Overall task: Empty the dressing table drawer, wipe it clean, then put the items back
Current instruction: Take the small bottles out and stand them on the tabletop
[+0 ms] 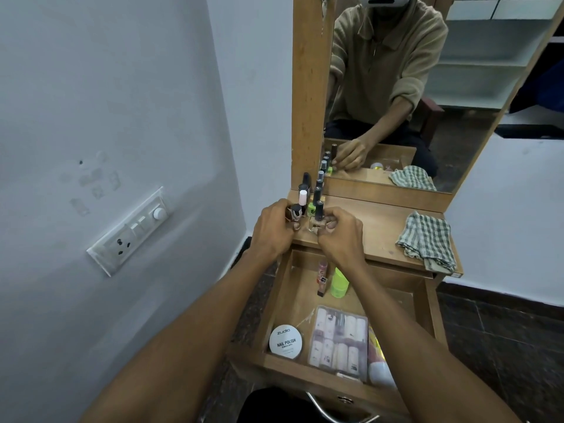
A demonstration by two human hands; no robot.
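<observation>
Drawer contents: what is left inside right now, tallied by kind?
Round nail polish remover tin: 1
Clear pack of small bottles: 1
Neon green bottle: 1
Slim pink-and-brown tube: 1
White-and-yellow item, part hidden by the arm: 1
Total: 5

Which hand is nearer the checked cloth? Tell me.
Right. The right hand is at the bottles, with bare tabletop between it and the checked cloth; the left hand is farther, beyond the right.

The right hand (338, 236) covers the bottom of a small bottle (319, 213), so its label cannot be read. In the drawer (276, 297), the white bottle (380, 374) hides behind the clear box (338, 340). The drawer handle (323, 412) is cut off by the bottom edge.
</observation>
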